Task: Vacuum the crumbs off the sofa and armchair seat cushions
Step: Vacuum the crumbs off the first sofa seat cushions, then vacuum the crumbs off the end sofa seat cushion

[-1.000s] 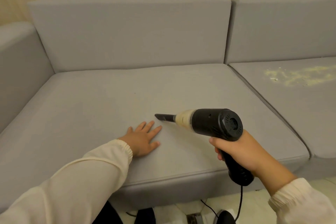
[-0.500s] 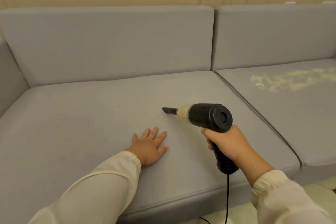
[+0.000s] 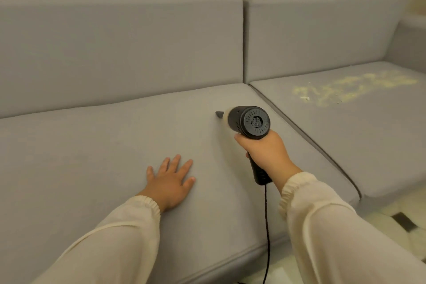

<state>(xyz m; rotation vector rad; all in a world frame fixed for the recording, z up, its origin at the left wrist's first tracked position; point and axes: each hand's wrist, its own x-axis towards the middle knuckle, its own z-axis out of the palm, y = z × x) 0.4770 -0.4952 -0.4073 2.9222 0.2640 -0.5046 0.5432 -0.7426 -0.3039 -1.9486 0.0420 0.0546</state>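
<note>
Two hands: left hand (image 3: 169,183) lies flat, fingers spread, on the grey seat cushion (image 3: 92,157); right hand (image 3: 265,152) grips the handheld vacuum (image 3: 247,122).
Change: nozzle now sits nearer the cushion seam than before.
Vacuum: black, round vented back, cream collar, dark cord (image 3: 267,233).
Crumbs (image 3: 352,87): pale scatter on the right cushion (image 3: 368,134).

You see a soft, warm, yellowish light all over, not very bright. Shadows are faint. There is no glare. Straight lines bend near the edges. The far right corner and the sleeves (image 3: 334,237) look a bit blurry.
</note>
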